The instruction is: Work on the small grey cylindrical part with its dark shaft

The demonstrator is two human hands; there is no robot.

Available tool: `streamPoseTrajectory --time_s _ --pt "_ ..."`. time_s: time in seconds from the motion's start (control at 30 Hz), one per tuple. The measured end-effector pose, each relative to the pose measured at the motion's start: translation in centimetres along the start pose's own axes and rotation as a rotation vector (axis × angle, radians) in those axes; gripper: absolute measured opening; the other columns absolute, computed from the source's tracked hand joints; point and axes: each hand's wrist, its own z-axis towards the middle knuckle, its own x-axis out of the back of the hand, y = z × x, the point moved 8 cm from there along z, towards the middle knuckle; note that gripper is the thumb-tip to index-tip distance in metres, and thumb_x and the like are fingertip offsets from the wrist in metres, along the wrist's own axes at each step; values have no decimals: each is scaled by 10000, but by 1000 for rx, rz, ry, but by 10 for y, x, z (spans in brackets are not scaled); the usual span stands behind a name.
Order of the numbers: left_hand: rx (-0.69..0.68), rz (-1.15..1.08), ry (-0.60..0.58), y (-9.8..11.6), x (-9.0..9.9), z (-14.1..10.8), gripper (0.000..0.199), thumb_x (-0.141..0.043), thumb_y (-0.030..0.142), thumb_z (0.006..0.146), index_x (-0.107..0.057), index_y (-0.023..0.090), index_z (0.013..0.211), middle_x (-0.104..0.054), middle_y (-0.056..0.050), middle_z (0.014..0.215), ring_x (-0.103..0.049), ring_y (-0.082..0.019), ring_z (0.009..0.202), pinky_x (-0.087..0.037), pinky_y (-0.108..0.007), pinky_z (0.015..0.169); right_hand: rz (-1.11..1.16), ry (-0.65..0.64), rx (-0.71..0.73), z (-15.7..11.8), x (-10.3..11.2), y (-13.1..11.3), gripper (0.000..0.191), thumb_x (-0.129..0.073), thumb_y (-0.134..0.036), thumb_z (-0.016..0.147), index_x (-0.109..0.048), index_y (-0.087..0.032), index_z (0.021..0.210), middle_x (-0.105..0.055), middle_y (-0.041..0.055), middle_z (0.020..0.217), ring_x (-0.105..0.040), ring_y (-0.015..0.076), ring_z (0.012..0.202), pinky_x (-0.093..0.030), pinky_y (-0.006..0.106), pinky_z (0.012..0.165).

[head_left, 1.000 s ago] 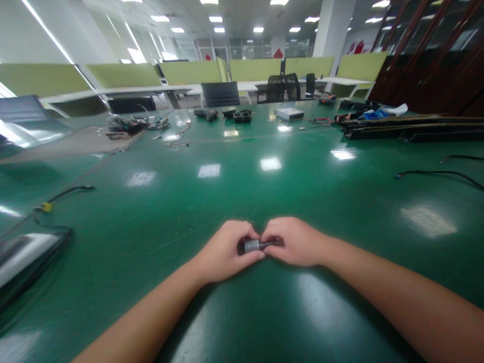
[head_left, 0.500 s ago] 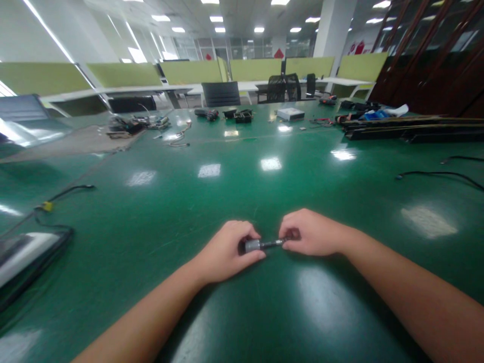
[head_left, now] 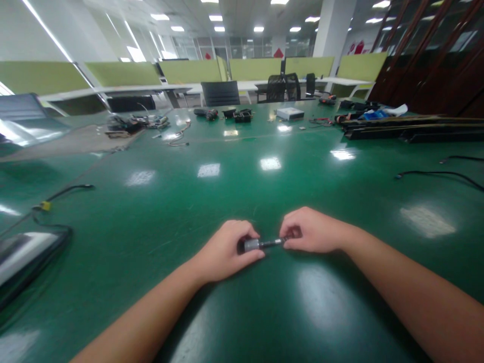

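My left hand [head_left: 229,250] curls its thumb and fingers around a short grey cylinder [head_left: 251,245], low over the green table. From the cylinder's right end runs a thin dark rod [head_left: 270,243] with a shiny stretch along it. The two look joined in one line; the exact kind of tool or part cannot be made out. My right hand [head_left: 310,231] pinches the rod's far end between thumb and fingers, which hide its tip. A small gap separates the two hands.
Black cables lie at the right [head_left: 434,174] and left [head_left: 73,188]. A flat grey-and-black device [head_left: 30,254] sits at the left edge. Farther back are a white box [head_left: 290,113], black parts [head_left: 242,116], a loose cable [head_left: 179,137] and long black strips [head_left: 408,130].
My right hand has shifted very slightly upward at the rod's end. My left hand and the grey cylinder look nearly unchanged.
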Motion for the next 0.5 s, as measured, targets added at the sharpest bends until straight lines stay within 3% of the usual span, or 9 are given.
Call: streamPoseTrajectory --time_s 0.5 --pt "6 -2 13 1 -6 9 265 -748 408 831 -650 207 974 -671 -20 917 -606 -200 859 -412 -322 802 -80 174 102 16 -20 -24 117 -697 -250 838 -751 -188 922 -704 17 862 -610 143 769 -420 249 692"
